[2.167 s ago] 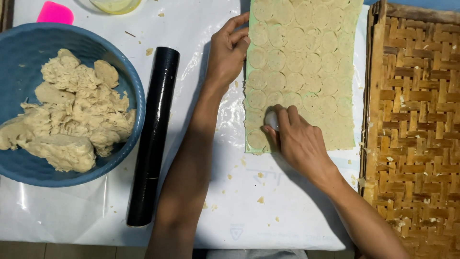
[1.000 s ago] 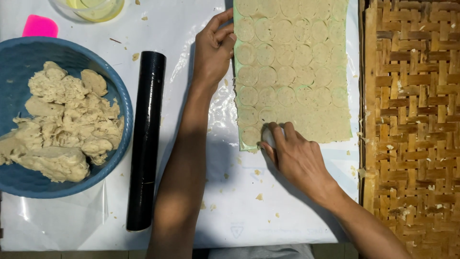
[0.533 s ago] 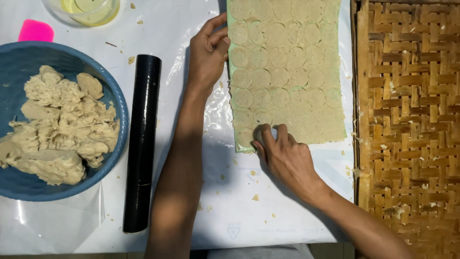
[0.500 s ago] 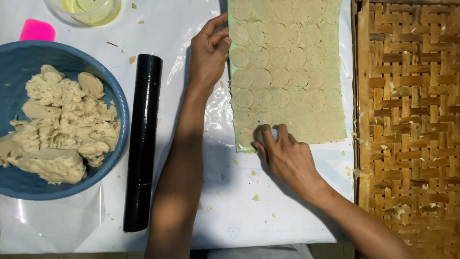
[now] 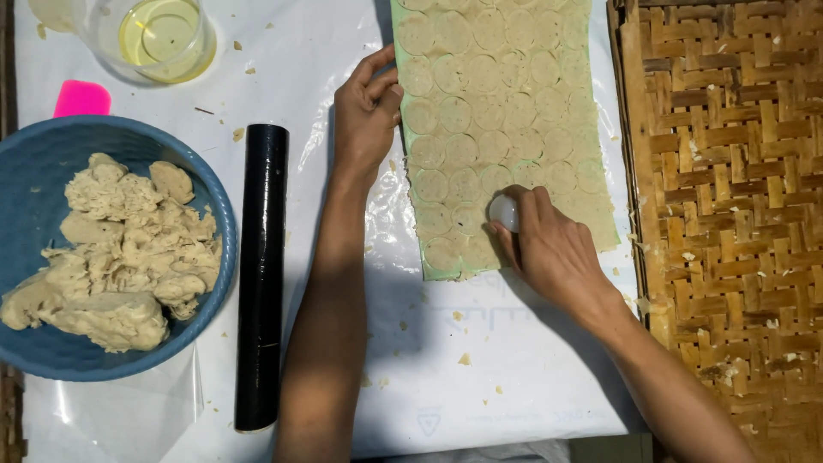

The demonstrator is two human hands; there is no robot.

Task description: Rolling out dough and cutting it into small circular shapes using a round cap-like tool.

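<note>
Just two bare arms, really. Left hand (image 5: 364,116) at the left edge of the dough sheet (image 5: 501,94), right hand (image 5: 549,249) at its near end. Uncovered from fingertips all the way back from the sheet, as far as visible. Slim forearms, left one long and straight. Knuckles and tendons clear on the right hand. Nails too small to make out.

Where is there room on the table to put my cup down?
Bare white sheet lies below the dough sheet, between the two forearms. A narrower strip runs between the black roller and the left hand. The blue bowl, glass and woven tray crowd the edges.
</note>
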